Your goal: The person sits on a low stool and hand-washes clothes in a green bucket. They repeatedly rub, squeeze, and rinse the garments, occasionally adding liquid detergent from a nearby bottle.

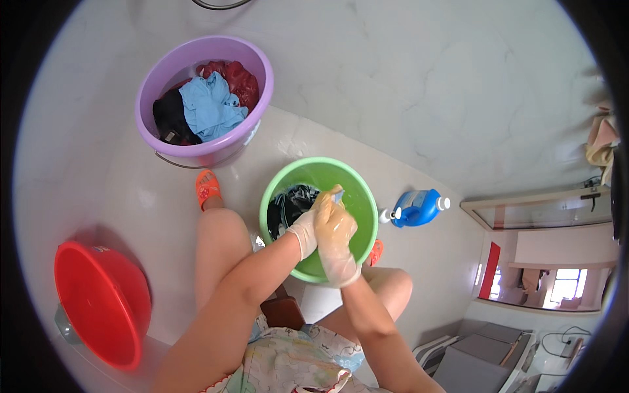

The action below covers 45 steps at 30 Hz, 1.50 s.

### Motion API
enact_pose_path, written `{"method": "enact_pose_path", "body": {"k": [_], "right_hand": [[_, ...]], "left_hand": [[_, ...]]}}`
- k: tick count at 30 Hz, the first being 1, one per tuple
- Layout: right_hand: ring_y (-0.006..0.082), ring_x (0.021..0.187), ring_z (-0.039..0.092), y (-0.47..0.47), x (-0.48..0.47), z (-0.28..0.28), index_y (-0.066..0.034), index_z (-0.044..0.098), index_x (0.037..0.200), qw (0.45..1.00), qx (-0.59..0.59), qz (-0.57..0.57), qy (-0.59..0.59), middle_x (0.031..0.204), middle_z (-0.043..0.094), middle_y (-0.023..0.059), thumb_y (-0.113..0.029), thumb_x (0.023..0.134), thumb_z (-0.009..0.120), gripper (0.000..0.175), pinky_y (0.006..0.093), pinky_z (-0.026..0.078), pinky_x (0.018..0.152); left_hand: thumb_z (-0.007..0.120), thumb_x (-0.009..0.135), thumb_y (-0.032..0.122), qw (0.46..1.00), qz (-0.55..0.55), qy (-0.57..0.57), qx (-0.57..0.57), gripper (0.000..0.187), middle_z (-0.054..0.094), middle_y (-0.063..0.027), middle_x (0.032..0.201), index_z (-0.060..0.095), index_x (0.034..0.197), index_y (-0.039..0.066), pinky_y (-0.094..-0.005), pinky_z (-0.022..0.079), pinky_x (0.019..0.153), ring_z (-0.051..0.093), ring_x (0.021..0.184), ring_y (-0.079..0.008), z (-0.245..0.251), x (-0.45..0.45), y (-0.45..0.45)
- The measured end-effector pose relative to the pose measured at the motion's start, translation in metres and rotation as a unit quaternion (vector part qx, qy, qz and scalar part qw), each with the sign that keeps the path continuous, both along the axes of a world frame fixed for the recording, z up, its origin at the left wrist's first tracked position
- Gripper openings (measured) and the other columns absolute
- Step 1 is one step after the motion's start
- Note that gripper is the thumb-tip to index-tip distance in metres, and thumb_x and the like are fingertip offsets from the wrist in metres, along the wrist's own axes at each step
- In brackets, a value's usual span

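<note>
Both my hands wear thin translucent gloves and are pressed together above a light-green bucket (361, 196). My left hand (307, 227) lies partly behind my right hand (335, 223), which is closed in a fist. Between the fingers a small pale-blue piece of cloth (338, 196) pokes out; most of it is hidden in their grip. Dark wet clothing (295, 204) rests in the bucket's left side, some of it with pale stripes. The bucket stands between my legs.
A purple bucket (147, 115) at upper left holds a light-blue garment (211, 108), black cloth (172, 118) and dark-red cloth (241, 83). A blue detergent bottle (416, 209) stands right of the green bucket. At lower left, a red basin (98, 304) is tilted. Grey folded furniture (484, 349) occupies the lower right.
</note>
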State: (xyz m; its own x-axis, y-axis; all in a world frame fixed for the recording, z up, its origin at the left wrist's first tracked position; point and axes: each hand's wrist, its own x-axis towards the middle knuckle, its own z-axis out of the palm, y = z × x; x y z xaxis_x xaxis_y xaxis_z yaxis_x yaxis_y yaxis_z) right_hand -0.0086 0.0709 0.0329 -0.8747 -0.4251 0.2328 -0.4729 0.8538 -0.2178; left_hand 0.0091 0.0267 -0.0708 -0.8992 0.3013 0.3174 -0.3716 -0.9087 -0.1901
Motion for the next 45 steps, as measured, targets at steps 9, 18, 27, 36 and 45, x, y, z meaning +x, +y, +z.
{"method": "enact_pose_path", "body": {"k": [9,18,27,36,45], "right_hand": [[0.0384,0.066,0.066,0.014,0.004,0.000,0.0014,0.067,0.069,0.966,-0.196,-0.094,-0.141,0.071,0.067,0.0226,-0.038,0.100,0.044,0.055,0.0492,0.050,0.064],[0.0128,0.069,0.060,0.036,-0.038,-0.003,-0.0068,0.064,0.092,0.693,-0.592,-0.050,-0.409,0.074,0.061,-0.0013,-0.035,0.102,0.050,0.033,0.0306,0.049,0.062],[0.0411,0.064,0.062,-0.003,-0.021,0.011,-0.0032,0.063,0.070,0.955,-0.247,-0.060,-0.156,0.068,0.061,0.0251,-0.029,0.099,0.047,0.042,0.0471,0.049,0.055],[0.0401,0.065,0.064,-0.001,-0.034,-0.019,-0.0021,0.066,0.082,0.954,-0.223,-0.128,-0.151,0.072,0.063,0.0248,-0.028,0.100,0.047,0.037,0.0478,0.050,0.058],[0.0398,0.064,0.062,-0.004,-0.022,-0.020,0.0011,0.062,0.086,0.945,-0.246,-0.118,-0.181,0.073,0.063,0.0222,-0.020,0.097,0.049,0.027,0.0474,0.049,0.058]], "left_hand": [[0.057,0.097,0.033,0.968,0.071,-0.209,-0.119,0.024,0.056,-0.0004,0.072,0.055,0.079,0.017,-0.0296,0.043,0.056,0.050,0.061,-0.0146,0.050,0.022,0.012],[0.041,0.104,0.040,0.860,0.072,-0.293,-0.410,0.041,0.063,-0.0112,0.115,0.054,0.122,0.004,-0.0408,0.053,0.090,0.063,0.103,-0.0242,0.104,0.002,-0.051],[0.044,0.102,0.046,0.856,-0.024,-0.426,-0.292,0.037,0.065,-0.0030,0.091,0.060,0.092,0.014,-0.0410,0.051,0.073,0.060,0.085,-0.0181,0.056,-0.027,-0.019],[0.052,0.098,0.045,0.657,-0.012,-0.432,-0.618,0.048,0.066,-0.0119,0.102,0.065,0.111,0.002,-0.0383,0.048,0.081,0.060,0.090,-0.0226,0.073,-0.020,-0.032],[0.052,0.100,0.039,0.754,0.024,-0.478,-0.450,0.039,0.064,-0.0078,0.091,0.064,0.104,0.001,-0.0352,0.050,0.074,0.059,0.079,-0.0206,0.050,-0.022,-0.027]]}}
